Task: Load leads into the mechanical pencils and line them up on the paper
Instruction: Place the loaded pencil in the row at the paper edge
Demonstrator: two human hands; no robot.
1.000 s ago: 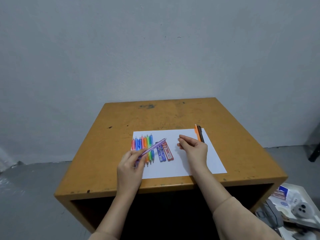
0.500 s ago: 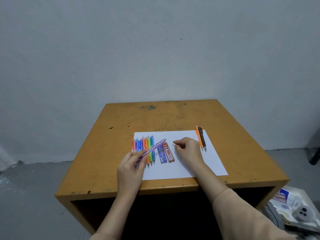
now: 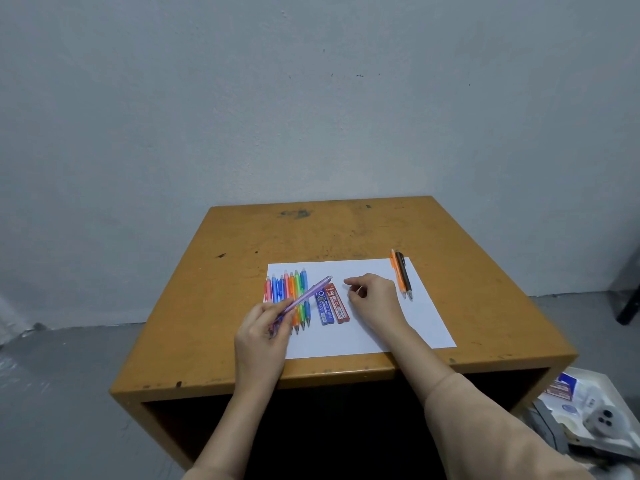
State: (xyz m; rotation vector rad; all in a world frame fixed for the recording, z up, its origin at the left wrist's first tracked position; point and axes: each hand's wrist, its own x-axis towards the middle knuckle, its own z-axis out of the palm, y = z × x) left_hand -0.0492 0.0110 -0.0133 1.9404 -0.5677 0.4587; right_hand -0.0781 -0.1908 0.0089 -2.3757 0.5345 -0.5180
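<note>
Left hand (image 3: 259,337): grips purple pencil (image 3: 306,295), slanted over coloured pencil row (image 3: 289,294).
Right hand (image 3: 375,299): fingers curled, contents indiscernible.
Lead cases (image 3: 331,304): between the hands.
Paper (image 3: 332,341): bare nearside of both hands.
Two pencils (image 3: 402,277): right of right hand, near the paper's edge.
Ochre table (image 3: 346,237); grey wall (image 3: 311,98).

Worn ochre-yellow worktop (image 3: 329,233), scuffed with dark marks near the far edge. Carries a white sheet of paper (image 3: 329,341), flat, toward the front and slightly right of centre. At the sheet's far right corner, an orange pencil (image 3: 398,275) and a black pencil (image 3: 404,275), side by side, upper ends reaching past the paper over bare wood.
</note>
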